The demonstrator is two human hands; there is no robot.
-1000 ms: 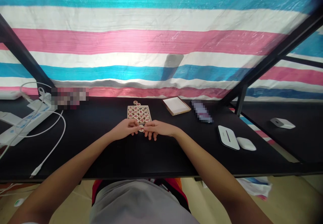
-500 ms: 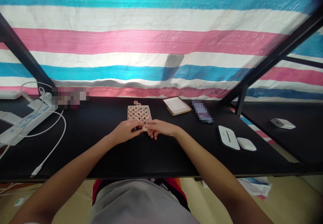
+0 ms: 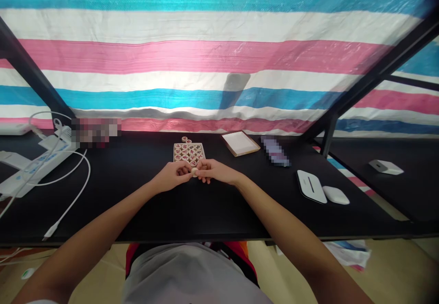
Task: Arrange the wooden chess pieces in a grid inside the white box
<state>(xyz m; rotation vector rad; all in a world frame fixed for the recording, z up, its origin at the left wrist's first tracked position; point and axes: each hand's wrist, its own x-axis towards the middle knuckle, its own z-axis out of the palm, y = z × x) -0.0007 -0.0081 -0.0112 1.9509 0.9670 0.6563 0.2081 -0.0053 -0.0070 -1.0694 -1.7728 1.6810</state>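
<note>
A white box (image 3: 174, 146) stands on the black table, filled with rows of round wooden pieces (image 3: 185, 152) with red or dark characters. At its near edge, my left hand (image 3: 172, 175) and my right hand (image 3: 217, 171) meet around one pale round piece (image 3: 194, 172). Both hands pinch this piece between thumb and fingers, one from each side. My fingers hide the near edge of the box. Two loose pieces (image 3: 184, 139) lie just behind the box.
Right of the box lies an open shallow lid (image 3: 240, 143), then a blurred phone-like object (image 3: 275, 151). Farther right are a white flat device (image 3: 311, 186) and a white mouse (image 3: 336, 195). A power strip (image 3: 37, 164) with white cables lies at the left.
My hands and the piece between them have shifted slightly left and up, closer to the box. The held piece has turned a little.
</note>
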